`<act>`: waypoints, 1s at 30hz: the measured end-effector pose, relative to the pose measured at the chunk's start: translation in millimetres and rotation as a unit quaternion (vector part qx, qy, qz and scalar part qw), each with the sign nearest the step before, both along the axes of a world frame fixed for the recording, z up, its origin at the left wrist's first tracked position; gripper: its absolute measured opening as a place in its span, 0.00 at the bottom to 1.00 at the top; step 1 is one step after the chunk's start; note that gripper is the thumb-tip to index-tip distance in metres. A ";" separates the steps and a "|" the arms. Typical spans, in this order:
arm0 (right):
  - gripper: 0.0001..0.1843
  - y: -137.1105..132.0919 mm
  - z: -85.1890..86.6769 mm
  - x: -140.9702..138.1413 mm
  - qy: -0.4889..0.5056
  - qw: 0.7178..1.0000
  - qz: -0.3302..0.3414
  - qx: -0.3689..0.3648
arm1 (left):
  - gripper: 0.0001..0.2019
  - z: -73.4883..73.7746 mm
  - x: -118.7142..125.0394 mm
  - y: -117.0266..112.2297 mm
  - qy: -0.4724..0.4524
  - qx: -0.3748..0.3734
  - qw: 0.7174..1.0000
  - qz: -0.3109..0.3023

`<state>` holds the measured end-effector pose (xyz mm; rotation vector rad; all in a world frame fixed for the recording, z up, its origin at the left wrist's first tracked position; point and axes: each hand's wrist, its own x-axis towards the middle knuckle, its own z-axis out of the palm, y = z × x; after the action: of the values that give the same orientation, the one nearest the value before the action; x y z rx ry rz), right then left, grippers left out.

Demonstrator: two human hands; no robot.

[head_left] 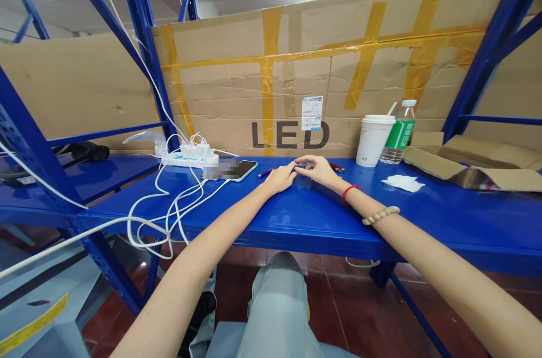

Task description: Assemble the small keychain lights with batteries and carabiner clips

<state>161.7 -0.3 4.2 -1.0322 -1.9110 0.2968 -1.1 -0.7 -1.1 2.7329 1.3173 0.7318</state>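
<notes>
My left hand (280,178) rests low over the blue tabletop, its fingers pressed together and pointing right. My right hand (318,170) meets it fingertip to fingertip, thumb and forefinger bent into a pinch. What is between the fingers, if anything, is too small to make out. A purple-blue pen (266,173) lies on the table and runs behind my left hand. Just past my right hand, several thin red and dark pen-like sticks (337,167) show, partly hidden by it.
Left of the hands are a phone (244,170), a white power strip (190,157) and looped white cables (169,217). To the right stand a paper cup (375,140), a water bottle (400,135), a crumpled tissue (403,182) and an open carton (478,163). Behind rises a cardboard panel (224,98).
</notes>
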 end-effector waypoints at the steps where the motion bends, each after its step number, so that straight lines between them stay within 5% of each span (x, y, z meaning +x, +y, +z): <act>1: 0.18 0.7 -0.3 -0.6 -0.012 1.000 -0.010 0.012 | 0.15 -0.3 0.0 0.6 -0.005 -0.003 1.000 -0.002; 6: 0.16 -0.6 1.4 -2.7 -0.020 0.999 -0.024 0.022 | 0.14 -3.3 -0.3 4.5 -0.045 -0.029 0.998 -0.022; 14: 0.23 -3.3 3.7 -1.3 0.086 0.994 0.012 -0.064 | 0.11 -4.5 -1.6 6.9 -0.162 -0.046 0.984 -0.059; 30: 0.23 0.4 4.3 -1.2 0.195 0.978 0.015 -0.068 | 0.11 -4.8 0.1 8.1 -0.144 0.002 0.988 -0.063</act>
<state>160.5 0.1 8.6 -0.9533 -1.5683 0.6078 -1.0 7.4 -5.9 2.5590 1.0744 1.0666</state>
